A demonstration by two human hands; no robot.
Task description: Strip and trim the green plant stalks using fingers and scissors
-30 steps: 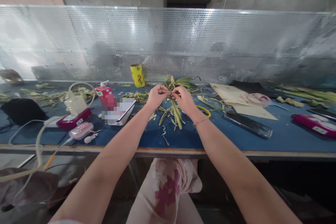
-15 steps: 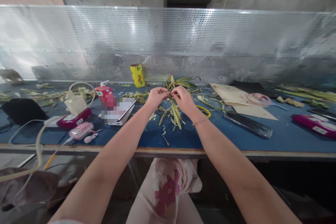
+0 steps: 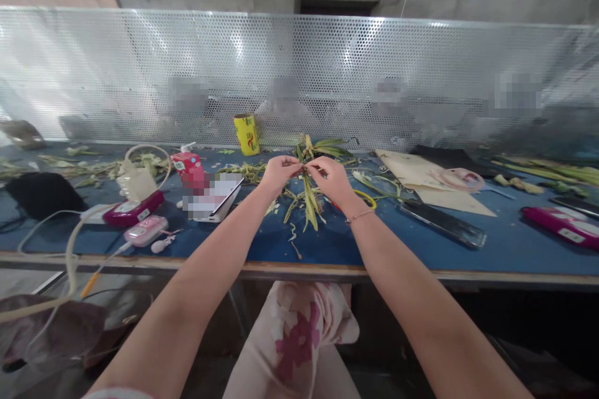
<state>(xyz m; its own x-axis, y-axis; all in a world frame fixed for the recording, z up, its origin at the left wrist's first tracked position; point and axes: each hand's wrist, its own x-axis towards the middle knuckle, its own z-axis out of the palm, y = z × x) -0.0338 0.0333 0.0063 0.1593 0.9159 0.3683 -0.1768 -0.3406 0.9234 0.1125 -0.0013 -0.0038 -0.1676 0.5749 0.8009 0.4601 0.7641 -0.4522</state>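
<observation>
the blue table [image 3: 271,246] is showing a curly scrap [image 3: 296,241] up front, just short of the leaf strips [image 3: 309,206]. the strips are lying between the hands, long axis running near to far, loose ends fanning toward the person. left hand [image 3: 281,173] and right hand [image 3: 331,177] are both pinching their upper part, fingertips almost touching; neither hand is clearly nearer. whether the strips are resting on the table, can't tell. a yellow ring [image 3: 369,197] is sitting partly hidden beside the right wrist, phone [image 3: 444,223] farther right. small scraps are crowding around the strips. beyond the fingers, a leaf pile [image 3: 333,147] is standing in the way; a yellow roll [image 3: 247,135] and metal screen [image 3: 281,62] are closing off the back.
</observation>
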